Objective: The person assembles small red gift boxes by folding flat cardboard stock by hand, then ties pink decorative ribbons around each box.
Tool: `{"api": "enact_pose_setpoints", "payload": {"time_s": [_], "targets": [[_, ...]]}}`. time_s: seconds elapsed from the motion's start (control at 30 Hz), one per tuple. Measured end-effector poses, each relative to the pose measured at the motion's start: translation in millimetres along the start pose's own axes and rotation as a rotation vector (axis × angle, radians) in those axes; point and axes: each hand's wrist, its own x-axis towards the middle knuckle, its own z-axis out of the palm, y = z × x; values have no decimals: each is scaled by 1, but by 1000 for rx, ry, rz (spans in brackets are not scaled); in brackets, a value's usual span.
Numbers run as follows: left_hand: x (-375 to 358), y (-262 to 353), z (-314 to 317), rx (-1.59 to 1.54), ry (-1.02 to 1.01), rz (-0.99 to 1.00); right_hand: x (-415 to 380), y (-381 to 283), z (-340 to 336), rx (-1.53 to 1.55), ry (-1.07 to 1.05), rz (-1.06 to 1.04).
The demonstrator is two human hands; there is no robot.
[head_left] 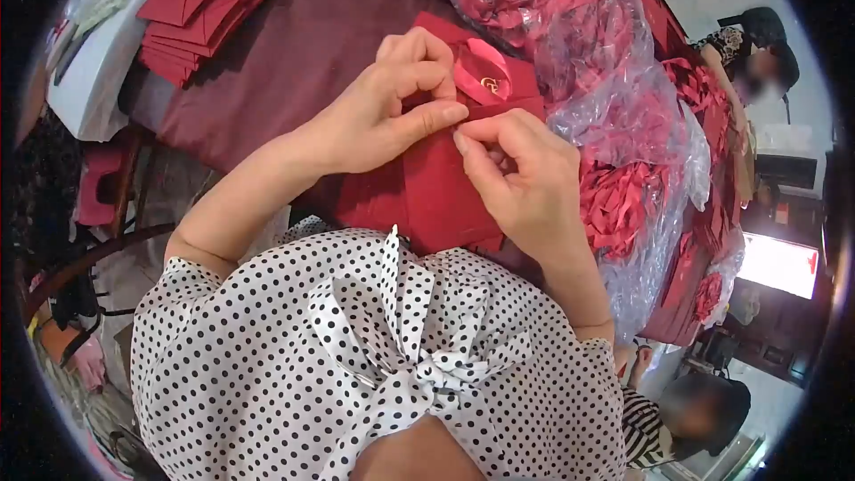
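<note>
A red paper envelope (pixel 436 187) lies in front of me, with a red ribbon loop (pixel 499 58) bearing a gold mark at its far end. My left hand (pixel 396 98) is closed over the envelope, its curled fingers and thumb at the near end of the ribbon. Just to the right, my right hand (pixel 525 169) pinches thumb and forefinger together at the envelope's upper part. The two thumbs almost meet. Whatever lies between the right fingertips is too small to make out. More red paper shows under and beside the envelope.
Stacks of red envelopes (pixel 200 22) sit at the far left of the dark red tablecloth (pixel 303 44). Clear plastic bags (pixel 570 9) full of red ribbons spread along the right. Two other people (pixel 757 44) are at the right edge. A wooden chair (pixel 98 258) stands left.
</note>
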Motion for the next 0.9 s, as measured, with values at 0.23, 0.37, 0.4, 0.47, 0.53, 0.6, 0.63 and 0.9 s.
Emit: {"api": "enact_pose_setpoints", "payload": {"time_s": [0.23, 0.37, 0.4, 0.47, 0.53, 0.6, 0.63, 0.9], "targets": [[-4, 18, 8, 393, 166, 172, 0, -3, 9, -210, 29, -168], [-11, 23, 12, 466, 261, 241, -2, -3, 16, 65, 31, 5], [-12, 26, 14, 506, 292, 263, -3, -3, 18, 318, 40, 202], [-13, 29, 14, 530, 299, 274, -3, 0, 21, 303, 15, 197], [-15, 30, 13, 555, 306, 288, -1, 0, 25, 454, 47, 330], [-19, 31, 10, 506, 273, 241, 0, -1, 21, 381, 28, 280], [-20, 32, 4, 508, 275, 243, 1, -2, 19, 310, 5, 231], [-1, 44, -37, 226, -210, 56, -7, -13, 18, 0, 124, -150]]}}
